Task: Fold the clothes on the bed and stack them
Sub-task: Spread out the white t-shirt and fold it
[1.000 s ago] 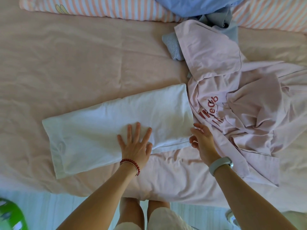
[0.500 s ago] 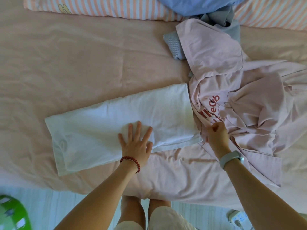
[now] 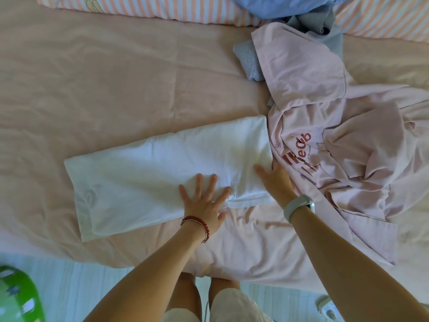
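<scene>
A white garment [image 3: 162,173], folded into a long strip, lies slanted across the pink bed sheet [image 3: 116,84]. My left hand [image 3: 204,201] presses flat on its near edge with fingers spread. At the strip's right end my right hand [image 3: 276,180] holds the cloth: the thumb lies on top and the fingers are hidden under the end, beside the pink shirt. That crumpled pink shirt with red lettering [image 3: 336,140] lies unfolded to the right, touching the strip's end.
Grey-blue clothes [image 3: 250,59] and a blue garment [image 3: 278,5] sit at the back by a striped pillow [image 3: 162,8]. The bed edge is just before my legs. A green object [image 3: 18,296] and a power strip [image 3: 329,307] lie on the floor.
My right hand has moved from the pink shirt's edge left onto the right end of the white strip. My left hand has stayed pressed on the strip.
</scene>
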### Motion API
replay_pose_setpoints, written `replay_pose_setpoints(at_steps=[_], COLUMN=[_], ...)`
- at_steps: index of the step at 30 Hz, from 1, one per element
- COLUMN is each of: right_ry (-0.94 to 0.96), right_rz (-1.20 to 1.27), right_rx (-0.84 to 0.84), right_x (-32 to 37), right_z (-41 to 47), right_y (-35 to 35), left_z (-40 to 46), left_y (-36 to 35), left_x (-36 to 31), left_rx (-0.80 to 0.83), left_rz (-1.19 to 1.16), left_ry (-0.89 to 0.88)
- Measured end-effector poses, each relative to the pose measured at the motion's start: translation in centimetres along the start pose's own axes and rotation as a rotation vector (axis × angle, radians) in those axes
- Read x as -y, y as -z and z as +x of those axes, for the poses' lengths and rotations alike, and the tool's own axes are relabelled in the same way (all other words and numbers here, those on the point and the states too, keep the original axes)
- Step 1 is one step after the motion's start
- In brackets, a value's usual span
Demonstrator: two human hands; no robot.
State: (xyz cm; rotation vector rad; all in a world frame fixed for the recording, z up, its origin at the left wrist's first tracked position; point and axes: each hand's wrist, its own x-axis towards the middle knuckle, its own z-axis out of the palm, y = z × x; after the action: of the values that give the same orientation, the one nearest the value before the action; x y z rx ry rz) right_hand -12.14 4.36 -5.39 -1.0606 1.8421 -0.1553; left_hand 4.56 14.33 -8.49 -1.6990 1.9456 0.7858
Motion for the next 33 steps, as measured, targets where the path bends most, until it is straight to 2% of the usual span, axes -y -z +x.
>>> replay_pose_setpoints(at_steps=[3, 5, 7, 8, 10, 11, 15, 18, 20, 22, 23, 25, 27, 29, 31, 33], right_ry=[0.038, 0.120, 0.219, 0.273, 0.358, 0.388, 0.462, 0.459, 0.414, 0.393, 0.414, 0.538, 0.685, 0.739, 0.736, 0.724], right_rz=[0.197, 0.271, 0.298, 0.298, 0.271, 0.247, 0.133, 0.020, -0.100, -0.167, -0.159, -0.170, -0.277, -0.410, -0.540, -0.664], right_rx=[0.056, 0.069, 0.107, 0.149, 0.262, 0.326, 0.559, 0.724, 0.831, 0.853, 0.786, 0.473, 0.093, -0.149, -0.181, -0.114], right_x=[2.0, 3.5, 5.6, 6.8, 9.3, 10.4, 13.8, 15.1, 15.0, 14.1, 13.5, 12.2, 10.6, 9.3, 8.5, 8.2], right_z=[-0.9, -2.3, -4.2, -5.2, -7.4, -8.3, -11.9, -14.0, -14.8, -15.1, -15.1, -14.8, -14.1, -13.4, -12.8, -12.2], right_y=[0.3, 0.0, -0.8, -1.6, -3.9, -5.5, -13.3, -19.3, -22.4, -23.7, -23.9, -23.1, -21.5, -20.1, -19.7, -19.9], left_z=[-0.7, -1.8, -3.5, -4.6, -6.9, -8.0, -12.1, -13.4, -13.4, -12.9, -12.5, -11.5, -10.4, -9.7, -9.2, -9.2], left_y=[1.0, 2.0, 3.3, 3.9, 4.3, 4.1, 2.0, 0.5, -0.3, -0.6, -0.7, -0.5, -0.7, -0.9, -1.1, -1.1], left_x=[1.4, 3.0, 5.3, 6.9, 10.6, 12.7, 19.5, 22.5, 23.4, 23.5, 23.5, 23.0, 22.5, 21.8, 21.5, 21.6], left_rx=[-0.037, -0.238, -0.402, -0.426, -0.394, -0.373, -0.395, -0.363, -0.274, -0.217, -0.218, -0.288, -0.408, -0.414, -0.422, -0.570], left_rz=[-0.204, -0.575, -1.047, -1.300, -1.744, -1.885, -2.230, -2.371, -2.409, -2.377, -2.325, -2.052, -1.636, -1.334, -1.165, -1.090], left_ry=[-0.043, 0.005, 0.217, 0.361, 0.573, 0.625, 0.693, 0.674, 0.652, 0.604, 0.578, 0.570, 0.696, 0.786, 0.784, 0.736])
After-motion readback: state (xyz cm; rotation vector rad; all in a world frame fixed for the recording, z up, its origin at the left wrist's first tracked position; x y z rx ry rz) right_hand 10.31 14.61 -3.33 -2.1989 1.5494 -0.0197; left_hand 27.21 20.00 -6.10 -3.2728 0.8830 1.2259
